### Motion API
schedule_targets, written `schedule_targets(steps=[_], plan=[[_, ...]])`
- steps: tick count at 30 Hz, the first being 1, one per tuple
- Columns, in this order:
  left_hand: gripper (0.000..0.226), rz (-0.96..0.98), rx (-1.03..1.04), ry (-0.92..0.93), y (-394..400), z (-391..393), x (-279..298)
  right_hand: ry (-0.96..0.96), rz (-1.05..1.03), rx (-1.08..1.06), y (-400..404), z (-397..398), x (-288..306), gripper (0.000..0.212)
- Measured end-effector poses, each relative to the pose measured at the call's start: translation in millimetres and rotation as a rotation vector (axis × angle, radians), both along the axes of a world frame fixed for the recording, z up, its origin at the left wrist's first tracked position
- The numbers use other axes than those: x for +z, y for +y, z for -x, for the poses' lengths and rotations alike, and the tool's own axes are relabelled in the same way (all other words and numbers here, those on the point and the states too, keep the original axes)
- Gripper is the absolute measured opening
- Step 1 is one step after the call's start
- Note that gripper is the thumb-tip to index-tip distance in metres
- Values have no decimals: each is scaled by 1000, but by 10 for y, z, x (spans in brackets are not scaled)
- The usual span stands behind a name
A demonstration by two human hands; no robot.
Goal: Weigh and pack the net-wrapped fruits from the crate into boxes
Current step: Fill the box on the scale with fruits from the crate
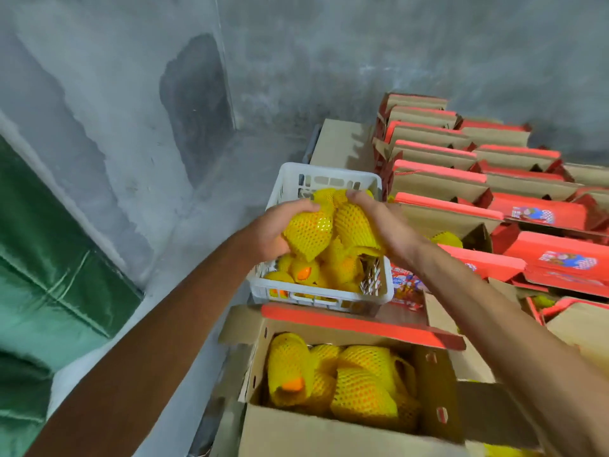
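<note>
A white plastic crate holds several orange fruits in yellow foam nets. Above it my left hand grips one net-wrapped fruit. My right hand grips a second net-wrapped fruit right beside the first. Both fruits are lifted a little over the crate's heap. In front of the crate stands an open cardboard box with a red flap, holding several netted fruits.
Rows of open red-and-brown boxes fill the right side; some show a netted fruit. A grey concrete wall rises to the left and behind. A green tarp lies at the far left.
</note>
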State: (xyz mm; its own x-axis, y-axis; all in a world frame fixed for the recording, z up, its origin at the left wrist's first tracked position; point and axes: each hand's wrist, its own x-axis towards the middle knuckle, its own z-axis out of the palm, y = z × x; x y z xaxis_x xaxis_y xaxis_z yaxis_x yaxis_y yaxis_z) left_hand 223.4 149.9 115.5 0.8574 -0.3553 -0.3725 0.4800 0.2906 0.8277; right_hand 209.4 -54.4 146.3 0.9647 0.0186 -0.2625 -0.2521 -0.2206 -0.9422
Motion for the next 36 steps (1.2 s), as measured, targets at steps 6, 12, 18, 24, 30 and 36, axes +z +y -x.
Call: schedule_targets(steps=[6,12,18,24,30,36], plan=[[53,15,-188,-108,-73,967,506,-97,-113,-30,-138,849,516,71],[45,25,-160,-88,-227,1733,437,-35,-216,15,-249,1614,398,57],[43,104,-107,81,-271,2161,192,-10,-201,10,-386,2196,152,54],[43,95,51,158,-334,2321,2,17,15,-156,-529,2562,-165,41],[39,-253,127,-4,-429,2195,-138,40,224,-170,-545,2536,-344,31],[54,-997,7,-522,-630,1971,-318,-231,764,-93,-405,2399,-530,87]])
